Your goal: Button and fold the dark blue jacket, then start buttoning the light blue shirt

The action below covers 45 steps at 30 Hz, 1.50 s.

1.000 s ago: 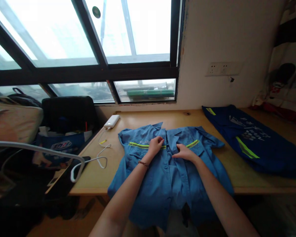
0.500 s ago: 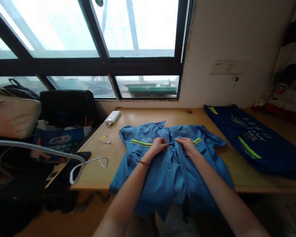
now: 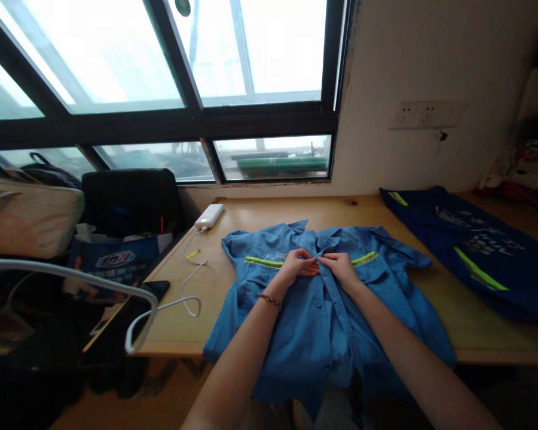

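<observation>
A blue work shirt (image 3: 302, 334) with yellow-green reflective strips lies face up across the table's front edge, its lower part hanging over. My left hand (image 3: 297, 266) pinches the shirt's front edge at chest height; a beaded bracelet (image 3: 269, 300) is on that wrist. Right beside it, my right hand (image 3: 341, 267) grips the opposite front edge, and the fingertips of both hands meet at the placket. What lies between the fingertips is too small to make out. Below the hands a button (image 3: 318, 303) shows on the left front panel.
A dark blue garment (image 3: 470, 239) with reflective strips lies at the right of the wooden table (image 3: 179, 334). To the left are a white power bank (image 3: 210, 216), its white cable (image 3: 191, 280) and a dark flat object (image 3: 155, 291). A chair (image 3: 132, 197) and bags stand beyond the left edge.
My hands have come closer together, bringing the shirt's two front edges to meet. The right front edge has been drawn over toward the left. The camera view has shifted slightly.
</observation>
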{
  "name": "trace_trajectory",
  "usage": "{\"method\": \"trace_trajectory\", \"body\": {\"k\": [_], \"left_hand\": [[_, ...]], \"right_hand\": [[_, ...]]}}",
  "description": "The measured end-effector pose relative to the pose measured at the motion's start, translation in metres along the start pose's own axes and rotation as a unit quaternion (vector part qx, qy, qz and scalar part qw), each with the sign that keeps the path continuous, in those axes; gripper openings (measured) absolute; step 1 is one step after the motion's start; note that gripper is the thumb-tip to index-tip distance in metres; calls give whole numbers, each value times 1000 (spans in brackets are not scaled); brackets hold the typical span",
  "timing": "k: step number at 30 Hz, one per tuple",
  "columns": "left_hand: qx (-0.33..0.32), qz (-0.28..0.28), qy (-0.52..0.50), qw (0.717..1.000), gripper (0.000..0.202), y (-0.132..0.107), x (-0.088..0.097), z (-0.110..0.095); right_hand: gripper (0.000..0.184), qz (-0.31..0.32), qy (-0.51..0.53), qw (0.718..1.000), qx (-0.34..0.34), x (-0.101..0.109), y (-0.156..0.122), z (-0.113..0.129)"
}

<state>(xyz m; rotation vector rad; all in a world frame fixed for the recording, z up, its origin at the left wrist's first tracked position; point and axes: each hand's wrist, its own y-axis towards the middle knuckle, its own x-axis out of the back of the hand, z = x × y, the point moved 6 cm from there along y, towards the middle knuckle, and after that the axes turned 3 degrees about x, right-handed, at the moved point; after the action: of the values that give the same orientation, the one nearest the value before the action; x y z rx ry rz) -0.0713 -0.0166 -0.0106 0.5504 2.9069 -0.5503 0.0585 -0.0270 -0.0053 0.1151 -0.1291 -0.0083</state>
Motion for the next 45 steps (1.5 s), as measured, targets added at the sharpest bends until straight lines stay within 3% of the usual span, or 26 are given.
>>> {"method": "trace_trajectory", "body": {"k": [7,14,26,30,33,38,45], "left_hand": [[-47,18,-17,999,28,0,0,2],[-109,-12,18,994,27,-8,-4,-7],[-190,-25,79,978,27,-12,-13,-14],[-209,-77,141,965,28,-11,-8,-11],[-214,-125,162,955,24,-9,-4,-8],[-161,-143,57,975,16,-10,-1,-1],[-123,-117,-88,982,31,-18,-4,1]], "right_hand": [[25,10,31,999,-21,-1,-3,1],[15,21,172,978,-117,-7,-12,10],[17,6,-46,999,11,4,-2,19],[13,-21,-180,978,102,5,-7,31],[9,-32,-252,958,130,1,-13,38],[10,-36,-251,960,118,-3,-15,36],[21,-21,-176,977,117,-3,-10,29]]}}
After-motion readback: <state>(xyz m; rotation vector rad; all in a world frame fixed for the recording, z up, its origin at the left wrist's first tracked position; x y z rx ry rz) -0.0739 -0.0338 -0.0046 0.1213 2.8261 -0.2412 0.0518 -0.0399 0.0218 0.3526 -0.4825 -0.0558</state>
